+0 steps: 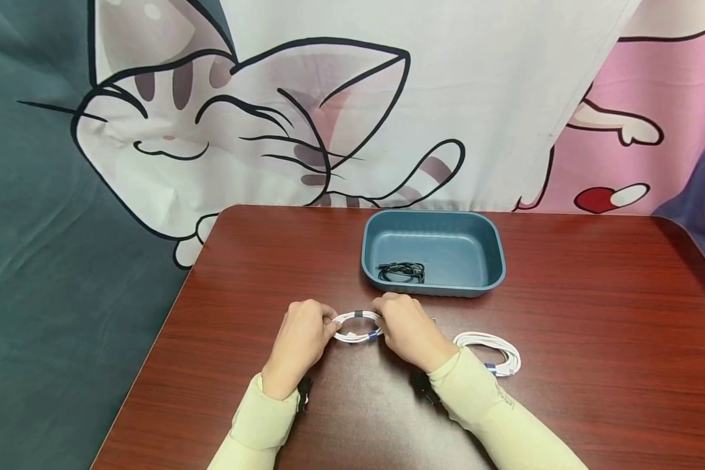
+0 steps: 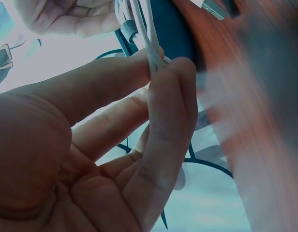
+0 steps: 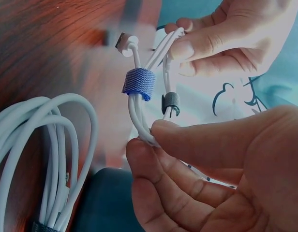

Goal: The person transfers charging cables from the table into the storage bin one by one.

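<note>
Between my two hands is a coiled white cable [image 1: 346,337], bound by a blue strap [image 3: 139,83] on one side and a dark grey strap [image 3: 171,101] on the other. My left hand [image 1: 301,336] pinches the coil's left end between thumb and index finger. The right hand [image 1: 410,328] pinches the opposite end the same way, as the right wrist view shows. A plug [image 3: 127,44] with a metal end sticks out beside the blue strap. The coil is stretched into a ring, held up over the table.
A second white cable coil [image 1: 508,352] with a blue strap lies on the brown table [image 1: 611,313], right of my right forearm. Behind the hands stands a blue-grey tray [image 1: 446,248] holding a coiled black cable [image 1: 402,272]. A cat-print cloth [image 1: 482,78] hangs beyond the table's back edge.
</note>
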`<state>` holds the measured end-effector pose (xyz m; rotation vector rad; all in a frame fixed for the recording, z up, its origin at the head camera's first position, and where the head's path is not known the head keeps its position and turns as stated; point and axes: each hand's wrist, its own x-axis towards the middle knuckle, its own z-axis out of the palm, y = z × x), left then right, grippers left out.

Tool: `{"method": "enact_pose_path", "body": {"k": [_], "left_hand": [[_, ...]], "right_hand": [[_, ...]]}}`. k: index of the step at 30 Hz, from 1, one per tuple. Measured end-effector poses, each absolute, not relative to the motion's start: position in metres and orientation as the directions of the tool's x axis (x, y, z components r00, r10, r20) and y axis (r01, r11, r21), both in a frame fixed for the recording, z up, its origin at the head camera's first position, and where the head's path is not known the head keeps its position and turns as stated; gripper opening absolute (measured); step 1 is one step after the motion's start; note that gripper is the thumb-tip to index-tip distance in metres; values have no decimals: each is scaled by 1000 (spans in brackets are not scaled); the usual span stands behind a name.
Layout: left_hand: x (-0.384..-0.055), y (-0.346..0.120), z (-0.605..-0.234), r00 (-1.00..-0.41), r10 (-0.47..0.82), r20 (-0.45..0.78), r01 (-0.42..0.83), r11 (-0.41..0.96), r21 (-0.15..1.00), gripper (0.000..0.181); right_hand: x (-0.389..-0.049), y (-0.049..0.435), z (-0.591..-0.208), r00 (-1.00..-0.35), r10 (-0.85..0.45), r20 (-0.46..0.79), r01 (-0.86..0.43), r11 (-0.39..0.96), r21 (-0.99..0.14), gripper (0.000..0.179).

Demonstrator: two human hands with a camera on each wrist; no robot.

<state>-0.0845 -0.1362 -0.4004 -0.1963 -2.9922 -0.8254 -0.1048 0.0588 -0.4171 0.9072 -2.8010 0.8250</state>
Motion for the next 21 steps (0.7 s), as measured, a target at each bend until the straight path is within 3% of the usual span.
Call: {"method": "enact_pose_path", "body": {"k": [21], "left_hand": [[-89, -130, -396, -985, 131, 108, 168, 855, 490, 11]], "right_hand": [[-106, 65, -410, -852, -475, 221, -516, 688, -510, 15]]}}
